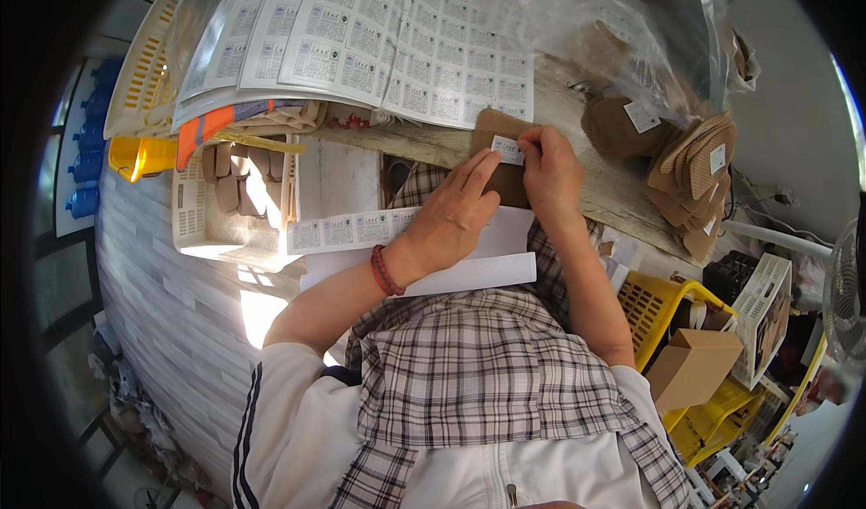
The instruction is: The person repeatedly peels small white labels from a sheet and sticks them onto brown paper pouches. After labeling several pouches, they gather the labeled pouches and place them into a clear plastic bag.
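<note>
A brown, flat piece of material point(494, 123) lies at the near edge of the wooden table, in front of me. On it is a small white printed label point(509, 150). My left hand point(451, 220), with a red beaded bracelet at the wrist, reaches in with stretched fingers; its fingertips touch the label's left end. My right hand point(552, 180) has thumb and index finger pinched at the label's right end. Across my lap, a white sheet with a row of labels point(352, 229) lies partly under my left forearm. My hands cover part of the brown piece.
Large sheets of labels point(406, 40) spread over the table point(600, 184). To the right, labelled brown pieces point(699, 162) are stacked beside clear plastic bags point(622, 22). A cream basket point(189, 211) holding brown pieces stands at left; yellow crates point(649, 306) and a cardboard box point(693, 366) at right.
</note>
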{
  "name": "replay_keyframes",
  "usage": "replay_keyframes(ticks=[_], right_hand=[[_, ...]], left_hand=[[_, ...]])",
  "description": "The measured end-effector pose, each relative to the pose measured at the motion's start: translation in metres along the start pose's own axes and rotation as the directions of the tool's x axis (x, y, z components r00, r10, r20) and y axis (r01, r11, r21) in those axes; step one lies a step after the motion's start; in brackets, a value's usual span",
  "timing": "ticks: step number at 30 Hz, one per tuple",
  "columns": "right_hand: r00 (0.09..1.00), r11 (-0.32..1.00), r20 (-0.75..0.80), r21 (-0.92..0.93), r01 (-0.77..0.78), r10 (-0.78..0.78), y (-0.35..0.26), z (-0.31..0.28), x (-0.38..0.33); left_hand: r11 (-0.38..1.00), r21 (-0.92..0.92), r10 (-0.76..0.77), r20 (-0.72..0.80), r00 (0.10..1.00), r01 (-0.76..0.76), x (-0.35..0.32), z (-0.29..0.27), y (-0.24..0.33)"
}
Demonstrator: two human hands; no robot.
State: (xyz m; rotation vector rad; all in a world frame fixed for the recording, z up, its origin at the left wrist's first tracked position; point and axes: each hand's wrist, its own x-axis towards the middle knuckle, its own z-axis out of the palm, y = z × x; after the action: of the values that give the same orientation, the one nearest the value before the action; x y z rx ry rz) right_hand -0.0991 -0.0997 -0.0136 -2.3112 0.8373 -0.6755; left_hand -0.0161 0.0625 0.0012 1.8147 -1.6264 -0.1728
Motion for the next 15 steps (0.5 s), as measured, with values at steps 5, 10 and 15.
replay_keyframes(ticks=[5, 10, 15], right_hand=[[0.998, 0.999, -0.029, -0.015, 0.052, -0.052, -0.0023, -0.0005, -0.0009], [0.992, 0.993, -0.064, -0.034, 0.11, -0.112, -0.0005, 0.001, -0.0025], [0.979, 0.973, -0.07, -0.137, 0.183, -0.194, 0.0026, 0.005, -0.0036]], left_hand=[[0.998, 0.059, 0.033, 0.046, 0.998, -0.036, 0.0031, -0.0017, 0.0001], [0.998, 0.067, -0.001, 0.04, 0.999, -0.001, 0.0014, 0.0026, 0.0012], [0.996, 0.088, 0.006, 0.042, 0.999, -0.01, 0.0023, 0.0024, 0.0006]])
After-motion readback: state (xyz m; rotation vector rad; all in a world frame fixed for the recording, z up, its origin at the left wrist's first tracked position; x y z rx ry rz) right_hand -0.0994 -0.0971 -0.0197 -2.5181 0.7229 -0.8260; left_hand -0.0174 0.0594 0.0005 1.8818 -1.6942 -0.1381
